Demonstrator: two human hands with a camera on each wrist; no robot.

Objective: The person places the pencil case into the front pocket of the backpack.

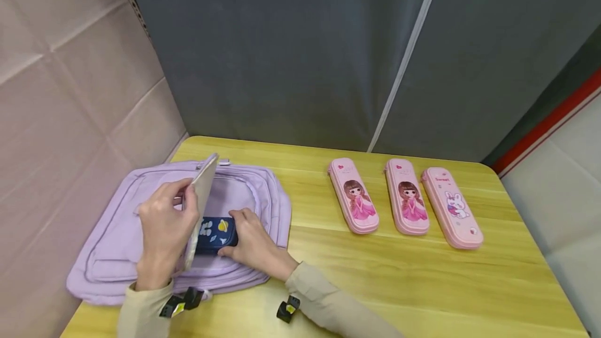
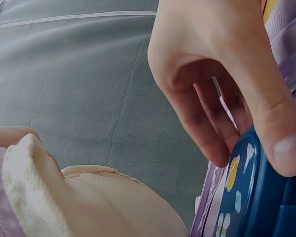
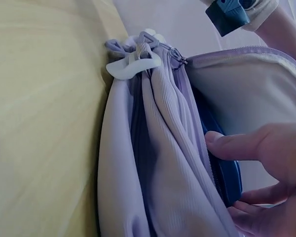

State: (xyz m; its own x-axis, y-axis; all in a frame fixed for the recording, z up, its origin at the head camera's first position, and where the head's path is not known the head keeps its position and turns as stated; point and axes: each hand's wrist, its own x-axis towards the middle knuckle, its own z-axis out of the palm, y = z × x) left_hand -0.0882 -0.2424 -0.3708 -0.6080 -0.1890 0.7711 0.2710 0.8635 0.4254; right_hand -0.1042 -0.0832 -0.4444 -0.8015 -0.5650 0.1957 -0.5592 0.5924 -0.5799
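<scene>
A lilac backpack (image 1: pixel 117 223) lies flat on the left of the table, one compartment unzipped. My left hand (image 1: pixel 166 223) pinches the edge of its raised flap (image 1: pixel 203 197), whose cream lining (image 2: pixel 103 207) shows in the left wrist view. With thumb and fingers, my right hand (image 1: pixel 255 244) grips the right end of a dark blue pencil case (image 1: pixel 216 234) printed with a yellow planet. The case's left end is hidden behind the flap. In the right wrist view the case (image 3: pixel 229 177) sits within the opening, between flap and bag body, with my right thumb against it.
Two pink pencil cases with a doll print, one in the middle (image 1: pixel 353 195) and one to its right (image 1: pixel 407 197), lie on the wooden table (image 1: pixel 375 286). Beside them is a pink rabbit-print case (image 1: pixel 452 207). A grey curtain (image 1: pixel 291 56) hangs behind, a tiled wall (image 1: pixel 84 87) at left.
</scene>
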